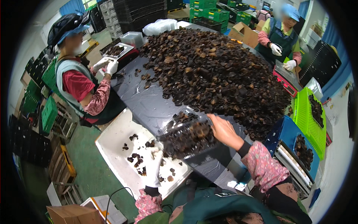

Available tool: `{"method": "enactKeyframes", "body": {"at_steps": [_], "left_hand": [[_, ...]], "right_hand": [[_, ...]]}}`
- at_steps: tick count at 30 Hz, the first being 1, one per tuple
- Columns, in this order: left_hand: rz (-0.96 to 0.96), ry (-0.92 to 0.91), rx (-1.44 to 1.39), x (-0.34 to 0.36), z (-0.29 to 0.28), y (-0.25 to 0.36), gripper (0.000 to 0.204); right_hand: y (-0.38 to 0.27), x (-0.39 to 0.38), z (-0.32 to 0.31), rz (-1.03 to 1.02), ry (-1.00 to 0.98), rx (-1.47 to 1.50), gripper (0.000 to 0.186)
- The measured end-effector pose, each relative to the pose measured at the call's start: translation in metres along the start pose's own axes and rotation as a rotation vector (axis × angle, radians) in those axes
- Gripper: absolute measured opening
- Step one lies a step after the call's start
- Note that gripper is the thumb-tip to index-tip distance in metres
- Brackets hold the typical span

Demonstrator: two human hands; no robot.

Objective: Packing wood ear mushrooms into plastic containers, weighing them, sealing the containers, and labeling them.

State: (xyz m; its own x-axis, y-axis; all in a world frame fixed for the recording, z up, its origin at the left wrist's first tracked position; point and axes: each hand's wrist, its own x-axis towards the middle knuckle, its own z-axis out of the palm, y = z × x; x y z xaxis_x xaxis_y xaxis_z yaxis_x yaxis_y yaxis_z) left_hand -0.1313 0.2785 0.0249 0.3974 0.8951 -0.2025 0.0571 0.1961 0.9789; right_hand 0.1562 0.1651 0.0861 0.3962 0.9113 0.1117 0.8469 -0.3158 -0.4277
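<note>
Since the clear tray [192,150] seems light and flexible, both ends merit support; right grip [226,131] clasping one, left grip [153,165] too blurred to judge.

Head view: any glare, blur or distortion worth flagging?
In the head view, the white-gloved left hand and clear plastic tray of dark pieces look blurred; glare streaks the glossy dark-grey table sheet; fisheye bending curves the blue curtain at right.

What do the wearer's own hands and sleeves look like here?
The left hand wears a white glove, somewhat blurred; the right hand is bare. Both sleeves are pink with a small floral print and end in dark cuffs.
</note>
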Motion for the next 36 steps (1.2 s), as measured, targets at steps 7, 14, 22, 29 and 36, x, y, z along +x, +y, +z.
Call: {"method": "enactKeyframes", "body": {"at_steps": [7, 14, 22, 29, 36], "left_hand": [[0.106, 0.146, -0.015, 0.09, -0.062, 0.011, 0.015], [0.026, 0.196, 0.017, 0.172, -0.095, -0.035, 0.012], [0.065, 0.198, -0.081, 0.184, -0.092, -0.064, 0.026], [-0.053, 0.235, -0.068, 0.09, -0.055, -0.12, 0.029], [-0.15, 0.032, -0.229, 0.033, 0.018, -0.076, 0.03]], "right_hand": [[-0.042, 0.14, 0.062, 0.001, 0.03, 0.27, 0.031], [-0.043, 0.215, 0.148, 0.132, -0.083, 0.342, 0.029], [-0.029, 0.194, 0.124, -0.002, 0.025, 0.295, 0.023], [0.019, 0.113, 0.104, 0.128, 0.017, -0.04, 0.017], [0.029, 0.102, 0.117, 0.224, 0.141, -0.122, 0.011]]}}
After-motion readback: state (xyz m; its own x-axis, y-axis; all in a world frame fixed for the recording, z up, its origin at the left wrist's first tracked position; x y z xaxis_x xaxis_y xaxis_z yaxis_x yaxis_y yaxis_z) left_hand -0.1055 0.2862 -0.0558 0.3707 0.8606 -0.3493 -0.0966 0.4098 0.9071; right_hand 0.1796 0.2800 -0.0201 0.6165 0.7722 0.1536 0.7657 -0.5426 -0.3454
